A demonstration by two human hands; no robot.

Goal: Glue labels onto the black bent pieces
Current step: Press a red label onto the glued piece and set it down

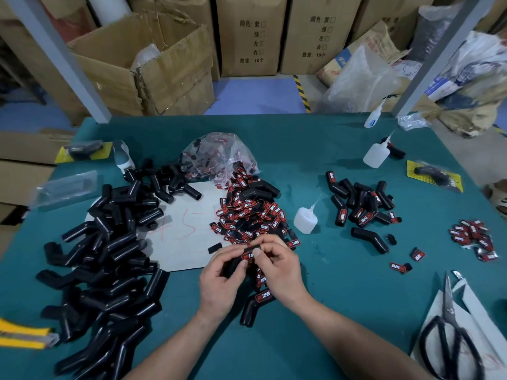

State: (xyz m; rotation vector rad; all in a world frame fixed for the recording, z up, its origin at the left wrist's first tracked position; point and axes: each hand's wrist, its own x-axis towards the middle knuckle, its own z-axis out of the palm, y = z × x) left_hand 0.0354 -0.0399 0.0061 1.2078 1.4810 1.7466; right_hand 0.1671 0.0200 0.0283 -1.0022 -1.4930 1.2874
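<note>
Both hands grip 1 black bent piece (233, 266) over the near middle of the green table (343, 297). The left hand (219, 281) curls round its glossy tube, and the right hand (282, 272) pinches a red-and-black label (247, 255) onto it with the thumb. Another labelled piece (255, 305) lies just below. A pile of bare pieces (109, 256) crowds the left edge. Open cloth lies between the hands and the scissors (450, 333) at the right.

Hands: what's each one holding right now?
Left hand: grips a black bent piece.
Right hand: pinches a label against that piece.
</note>
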